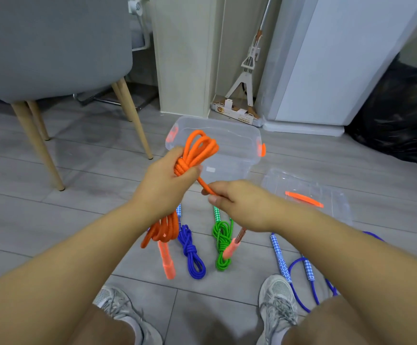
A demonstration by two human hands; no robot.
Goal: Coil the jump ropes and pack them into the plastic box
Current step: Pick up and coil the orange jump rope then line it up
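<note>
Though open, plastic box (236, 135), lid (337, 202) beside.

One head cam, wide-angle, pitched forward and down. Left hand (162, 181) and right hand (241, 206) close, mid-frame; forearms enter from bottom corners. Floor (78, 210) fills most of it, shoes (278, 301) at bottom edge, chair (53, 46) top left.

Under you is a grey plank floor (90, 175). At ten o'clock is a grey chair (53, 46) with light wooden legs. At twelve, a cream wall (182, 58). At one, a mop (248, 70). At two, a white cabinet (327, 70). At three, a black bag (396, 113).
</note>
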